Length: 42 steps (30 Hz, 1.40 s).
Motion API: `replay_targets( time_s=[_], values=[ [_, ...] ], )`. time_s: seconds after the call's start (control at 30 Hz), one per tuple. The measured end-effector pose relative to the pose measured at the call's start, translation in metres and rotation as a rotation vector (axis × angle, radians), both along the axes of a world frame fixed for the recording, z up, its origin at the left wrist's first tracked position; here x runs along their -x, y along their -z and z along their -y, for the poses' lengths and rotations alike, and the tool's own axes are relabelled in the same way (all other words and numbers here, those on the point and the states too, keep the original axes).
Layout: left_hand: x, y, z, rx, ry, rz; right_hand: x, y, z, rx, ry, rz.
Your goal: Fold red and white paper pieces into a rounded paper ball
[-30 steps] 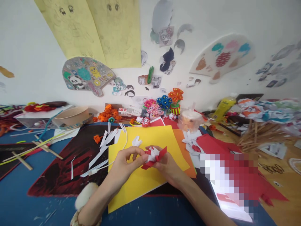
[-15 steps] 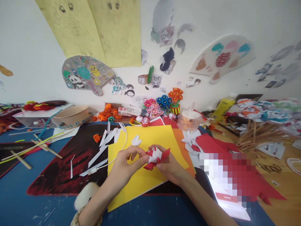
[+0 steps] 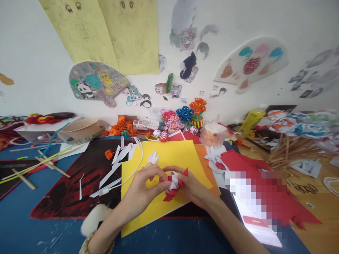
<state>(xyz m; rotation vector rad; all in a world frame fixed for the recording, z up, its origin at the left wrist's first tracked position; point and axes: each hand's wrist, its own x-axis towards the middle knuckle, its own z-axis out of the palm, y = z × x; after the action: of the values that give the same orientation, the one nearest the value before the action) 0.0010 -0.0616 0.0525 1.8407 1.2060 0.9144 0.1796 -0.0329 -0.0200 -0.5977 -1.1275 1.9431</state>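
Observation:
A folded red and white paper piece (image 3: 174,182), woven like a small ball with red strip ends sticking out, is held between both hands above a yellow paper sheet (image 3: 143,208). My left hand (image 3: 148,183) pinches its left side with thumb and forefinger. From the right, my right hand (image 3: 190,183) grips it, the fingers bent over its far side. Some fingertips of the right hand are hidden behind the piece. A small white folded paper (image 3: 153,157) lies on the yellow sheet beyond my hands.
White paper strips (image 3: 113,173) and a white cable (image 3: 141,155) lie left of the sheet. Red paper (image 3: 243,165) and a lit phone (image 3: 258,225) are at the right. Finished red-white balls (image 3: 163,136), a lidded cup (image 3: 214,134) and bead-like flowers (image 3: 184,114) stand at the back.
The paper piece has been turned and lowered slightly in my hands. My right fingers have moved over its far side; the left hand still pinches it.

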Motion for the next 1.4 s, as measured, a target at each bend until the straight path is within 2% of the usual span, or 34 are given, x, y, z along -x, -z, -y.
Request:
replay_targets(
  time_s=[0.1, 0.33, 0.5, 0.7, 0.87, 1.03, 1.2, 1.3, 1.4],
  values=[
    [-0.003, 0.0, 0.002, -0.007, -0.022, -0.022, 0.002, -0.003, 0.001, 0.053, -0.016, -0.087],
    [-0.014, -0.003, 0.009, -0.079, -0.034, -0.017, -0.002, -0.009, 0.002, 0.039, -0.008, -0.225],
    [-0.017, -0.001, 0.01, -0.136, -0.075, -0.04, -0.004, -0.012, 0.003, 0.023, -0.07, -0.239],
    [-0.018, 0.008, 0.009, -0.146, -0.123, -0.059, -0.005, -0.013, 0.004, 0.02, -0.081, -0.221],
    [-0.016, 0.012, 0.006, -0.139, -0.157, -0.067, -0.003, -0.012, 0.004, 0.073, -0.093, -0.193],
    [-0.001, 0.012, 0.0, -0.149, -0.208, -0.048, 0.006, -0.007, 0.002, 0.19, 0.04, -0.296],
    [-0.001, 0.027, -0.002, -0.278, -0.144, -0.132, 0.013, 0.003, 0.001, 0.294, 0.167, -0.328],
    [-0.009, 0.037, -0.002, -0.368, -0.228, -0.217, 0.017, 0.006, 0.003, 0.318, 0.121, -0.321],
    [-0.012, 0.038, -0.001, -0.394, -0.289, -0.248, 0.019, 0.005, 0.006, 0.321, 0.025, -0.326]
  ],
)
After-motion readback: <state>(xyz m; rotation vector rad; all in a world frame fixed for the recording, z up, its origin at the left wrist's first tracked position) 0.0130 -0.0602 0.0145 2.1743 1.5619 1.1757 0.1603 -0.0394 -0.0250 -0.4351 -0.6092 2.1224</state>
